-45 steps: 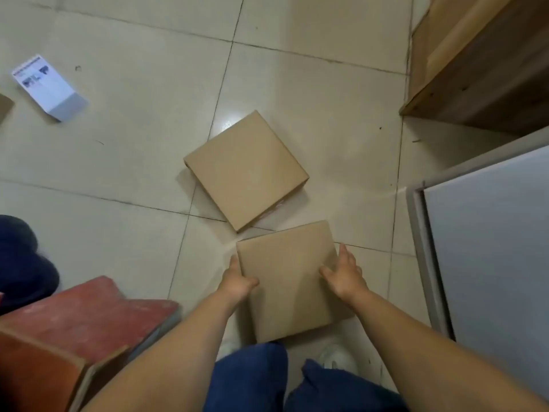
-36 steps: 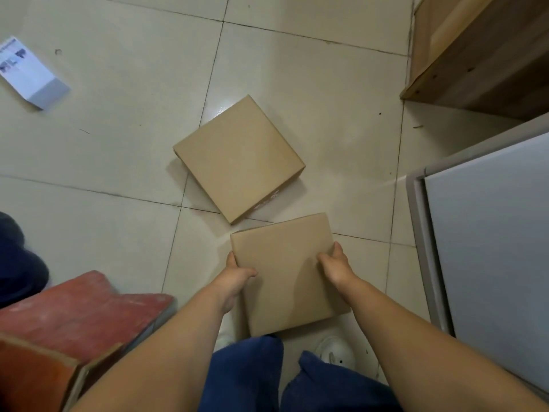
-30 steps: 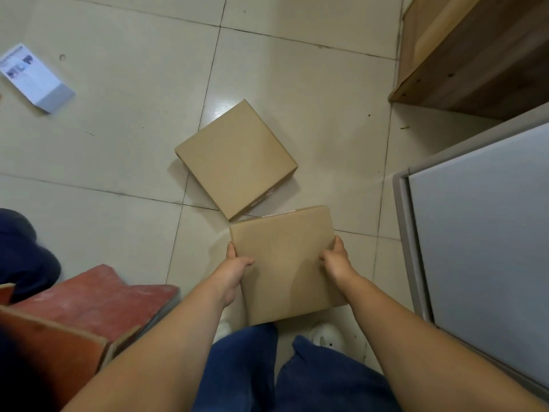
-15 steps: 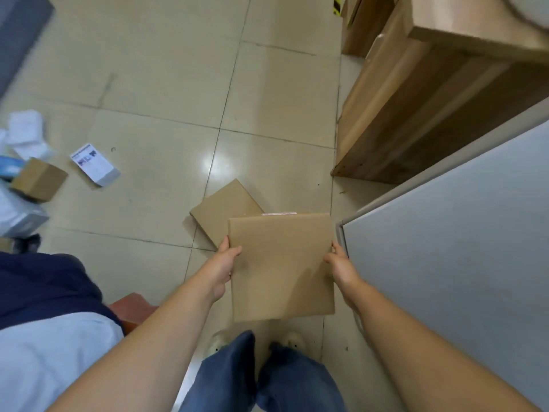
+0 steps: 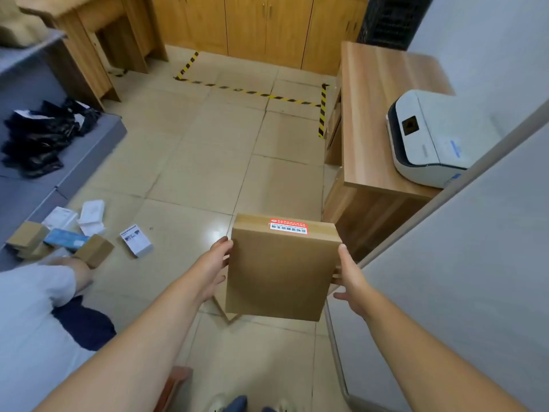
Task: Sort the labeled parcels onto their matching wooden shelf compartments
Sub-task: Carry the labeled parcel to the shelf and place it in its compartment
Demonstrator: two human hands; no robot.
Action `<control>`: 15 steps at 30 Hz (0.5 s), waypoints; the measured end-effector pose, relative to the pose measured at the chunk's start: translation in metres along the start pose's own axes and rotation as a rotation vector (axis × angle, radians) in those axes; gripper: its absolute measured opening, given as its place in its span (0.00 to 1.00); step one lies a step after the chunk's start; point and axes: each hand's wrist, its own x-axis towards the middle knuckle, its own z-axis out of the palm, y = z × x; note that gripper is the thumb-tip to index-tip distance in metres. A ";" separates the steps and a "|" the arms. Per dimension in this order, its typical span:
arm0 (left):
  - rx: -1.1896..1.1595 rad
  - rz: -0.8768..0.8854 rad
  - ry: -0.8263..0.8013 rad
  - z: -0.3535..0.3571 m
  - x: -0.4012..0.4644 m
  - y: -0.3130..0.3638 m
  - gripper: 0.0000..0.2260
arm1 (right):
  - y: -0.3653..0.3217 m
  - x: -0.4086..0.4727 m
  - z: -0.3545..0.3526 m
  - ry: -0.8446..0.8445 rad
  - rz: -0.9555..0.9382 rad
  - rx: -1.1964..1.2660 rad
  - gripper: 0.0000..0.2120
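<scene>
I hold a flat brown cardboard parcel (image 5: 279,272) in the air in front of me, with a red and white label on its far edge. My left hand (image 5: 215,267) grips its left side and my right hand (image 5: 349,276) grips its right side. Only a corner of a second brown box (image 5: 227,313) on the floor shows under the held parcel. A low wooden shelf unit (image 5: 377,138) stands at the right, its compartments hidden from here.
A white label printer (image 5: 430,138) sits on the shelf unit. A grey-white panel (image 5: 460,278) fills the right. Small boxes and packets (image 5: 74,233) lie on the floor at left beside another person (image 5: 38,316). Yellow-black tape (image 5: 252,90) marks the floor before wooden cabinets (image 5: 261,25).
I lifted the parcel off the floor and stood up. The view rose from the tiles to the whole room. The second box is now nearly hidden below the held one.
</scene>
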 end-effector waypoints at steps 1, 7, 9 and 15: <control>-0.003 0.021 0.003 0.000 -0.009 0.010 0.13 | -0.008 -0.007 -0.003 0.011 -0.012 0.016 0.34; 0.070 0.076 0.067 -0.002 -0.046 0.050 0.22 | -0.039 -0.042 -0.013 -0.050 -0.023 0.202 0.35; 0.095 0.090 0.063 -0.003 -0.057 0.055 0.23 | -0.045 -0.052 -0.016 -0.095 -0.036 0.229 0.32; 0.095 0.129 0.064 -0.008 -0.075 0.063 0.23 | -0.050 -0.063 -0.018 -0.134 -0.061 0.279 0.29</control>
